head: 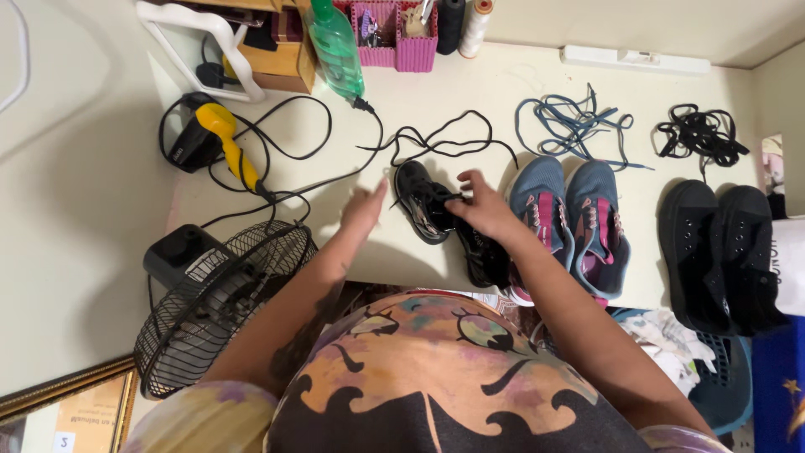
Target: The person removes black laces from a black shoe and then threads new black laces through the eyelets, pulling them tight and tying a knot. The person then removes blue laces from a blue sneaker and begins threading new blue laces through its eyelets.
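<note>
A small black shoe [422, 211] lies on the white tabletop [470, 92] in front of me, with a second black shoe [485, 257] just right of it, partly under my forearm. My right hand [484, 205] pinches something at the first shoe's top, apparently its lace. A loose black lace [440, 138] curls on the table behind the shoes. My left hand [365, 207] hovers left of the first shoe, fingers apart and blurred, holding nothing that I can see.
Right of the black pair stand grey-and-pink trainers [574, 220] and black canvas shoes [723, 252], with blue laces [570, 126] and black laces [700, 132] behind them. A yellow-and-black hair dryer [214, 138], a black fan [214, 302], a green bottle [335, 46] and a pink basket [394, 38] are at left and back.
</note>
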